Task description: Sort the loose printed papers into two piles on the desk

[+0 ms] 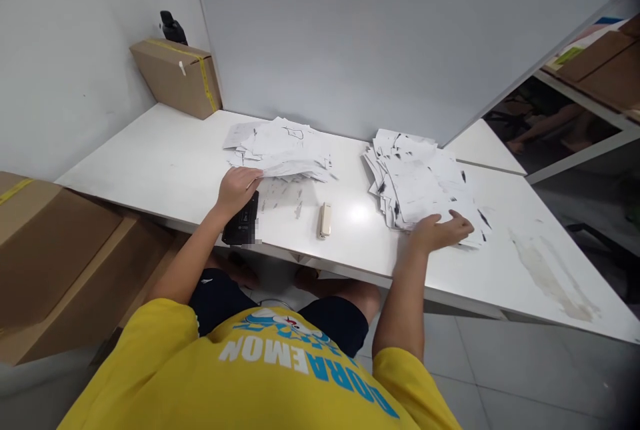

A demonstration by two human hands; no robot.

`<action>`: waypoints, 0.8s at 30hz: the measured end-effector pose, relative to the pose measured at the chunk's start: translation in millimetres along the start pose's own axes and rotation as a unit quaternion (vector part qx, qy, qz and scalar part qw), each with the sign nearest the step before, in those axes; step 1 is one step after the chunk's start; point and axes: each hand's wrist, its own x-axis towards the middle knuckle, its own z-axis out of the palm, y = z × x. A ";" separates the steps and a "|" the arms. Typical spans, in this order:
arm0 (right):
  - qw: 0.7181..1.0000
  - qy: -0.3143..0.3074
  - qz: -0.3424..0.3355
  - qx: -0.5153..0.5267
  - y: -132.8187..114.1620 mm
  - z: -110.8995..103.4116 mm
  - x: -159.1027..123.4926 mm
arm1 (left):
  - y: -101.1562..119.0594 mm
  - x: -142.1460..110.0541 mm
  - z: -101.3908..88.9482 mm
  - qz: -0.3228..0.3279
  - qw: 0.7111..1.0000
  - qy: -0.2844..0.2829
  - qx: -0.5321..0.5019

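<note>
Two untidy piles of printed paper sheets lie on a white table [165, 163]. My left hand [236, 189] pinches the near edge of the left paper pile [281, 147], fingers closed on a sheet. Under that wrist lies a black phone [241, 220]. My right hand [443, 231] rests flat, fingers stretched out, on the near edge of the right paper pile [420, 180]. A small beige stapler [325, 220] lies on the table between my hands.
A taped cardboard box [177, 77] stands at the back left corner with a black object [173, 27] behind it. Larger cardboard boxes [55, 257] sit to my left. A grey partition wall [350, 37] backs the table. A stain [547, 277] marks the table's right end.
</note>
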 end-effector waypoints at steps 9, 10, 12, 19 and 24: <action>0.657 -0.585 0.194 0.434 -37.1 -80.6 -228.1 | 62.6 -143.9 -21.8 -0.111 0.973 0.013 -0.202; 0.614 -0.614 0.222 0.443 -33.8 -88.6 -242.3 | 72.0 -164.1 -19.9 -0.149 0.963 0.018 -0.226; 0.574 -0.635 0.262 0.446 -28.1 -101.1 -255.6 | 85.2 -196.5 -17.2 -0.185 0.950 0.016 -0.252; 0.551 -0.651 0.272 0.445 -29.1 -105.5 -250.7 | 47.8 -223.1 -11.8 -0.107 0.974 -0.009 -0.199; 0.602 -0.604 0.296 0.431 -29.1 -99.8 -269.4 | 53.6 -231.2 -3.4 -0.262 0.928 0.129 -0.232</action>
